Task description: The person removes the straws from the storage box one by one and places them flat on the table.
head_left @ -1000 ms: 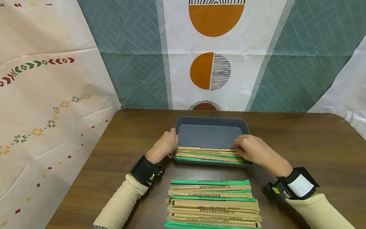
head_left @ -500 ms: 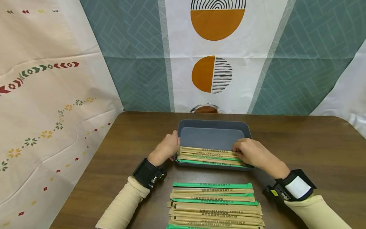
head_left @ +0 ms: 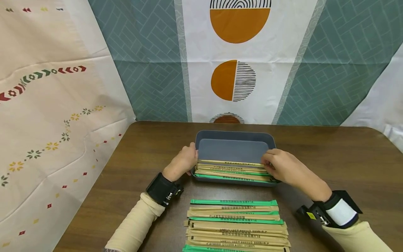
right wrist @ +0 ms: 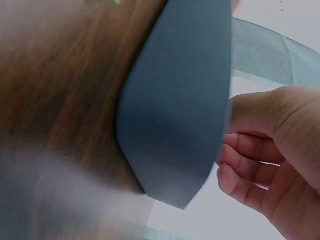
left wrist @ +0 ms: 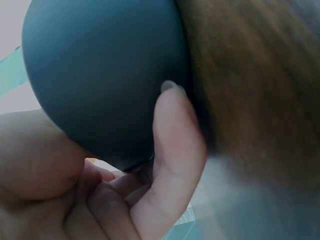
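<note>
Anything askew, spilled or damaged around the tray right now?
Nothing looks spilled or damaged. The only untidiness is in the loose pile of wrapped straws on the table, in front of the gray tray: their ends are uneven, and one tan wrapper pokes out at the left.

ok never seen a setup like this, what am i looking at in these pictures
There is no machine: these are a person's left hand and right hand, both bare, with black bands on the wrists. The wide picture comes from a camera on the head; the close-ups come from a camera on each wrist. On the wooden table sits a grey tray. Thin brown and green packets lie along its near side, and a second batch lies in front of it. The left hand grips the tray's left end. The right hand is at the right end of the packets inside; whether it pinches one, I can't tell.
</note>
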Tool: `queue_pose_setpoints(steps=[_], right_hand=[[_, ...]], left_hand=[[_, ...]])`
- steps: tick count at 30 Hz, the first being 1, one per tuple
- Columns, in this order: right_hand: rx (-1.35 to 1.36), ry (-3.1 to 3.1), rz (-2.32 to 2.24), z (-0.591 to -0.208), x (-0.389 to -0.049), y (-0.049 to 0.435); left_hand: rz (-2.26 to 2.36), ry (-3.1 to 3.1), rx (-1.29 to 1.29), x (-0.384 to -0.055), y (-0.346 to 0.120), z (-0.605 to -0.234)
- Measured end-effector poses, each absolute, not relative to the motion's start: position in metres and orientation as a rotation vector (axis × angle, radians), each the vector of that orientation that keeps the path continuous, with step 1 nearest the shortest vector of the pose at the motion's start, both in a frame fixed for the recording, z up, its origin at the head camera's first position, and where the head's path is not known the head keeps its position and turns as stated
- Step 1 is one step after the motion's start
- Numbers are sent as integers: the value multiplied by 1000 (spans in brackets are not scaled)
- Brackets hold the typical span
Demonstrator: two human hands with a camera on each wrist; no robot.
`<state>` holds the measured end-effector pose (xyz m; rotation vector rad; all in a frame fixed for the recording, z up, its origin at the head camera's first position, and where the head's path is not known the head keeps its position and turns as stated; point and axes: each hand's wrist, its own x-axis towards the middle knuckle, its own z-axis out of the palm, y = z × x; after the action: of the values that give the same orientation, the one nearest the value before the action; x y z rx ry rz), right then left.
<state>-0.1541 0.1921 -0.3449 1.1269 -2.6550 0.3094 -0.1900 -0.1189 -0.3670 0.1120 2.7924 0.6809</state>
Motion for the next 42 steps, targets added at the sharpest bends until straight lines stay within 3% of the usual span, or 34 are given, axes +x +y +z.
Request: queue_pose_setpoints(steps=[21,42], right_hand=[[1349,-2436,560,-355,-70,188],[1396,-2457,499,-371,-65,190]], left_hand=[[684,2805,167,-188,-120,-364],[688,2779,102,-191,-119,-367]])
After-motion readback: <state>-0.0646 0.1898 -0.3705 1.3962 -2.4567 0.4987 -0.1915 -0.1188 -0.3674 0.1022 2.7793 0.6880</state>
